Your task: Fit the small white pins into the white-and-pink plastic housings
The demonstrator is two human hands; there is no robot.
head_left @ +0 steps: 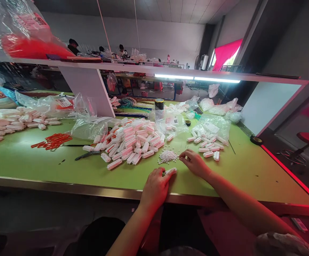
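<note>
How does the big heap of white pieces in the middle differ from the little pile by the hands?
The big heap holds long white-and-pink capsule-like pieces, loosely stacked; the little pile is tiny white grains, spread flat. The heap is far larger. The right hand touches the pile's edge, not the heap. Both lie on the green table.

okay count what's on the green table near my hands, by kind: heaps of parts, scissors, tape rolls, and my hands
Heaps of white and pink plastic tube parts: 3
Heap of tiny white plastic pellets: 1
Heap of red sticks: 1
Black scissors: 1
Black tape rolls: 2
Hands: 2, left hand, right hand
Total: 10
</note>
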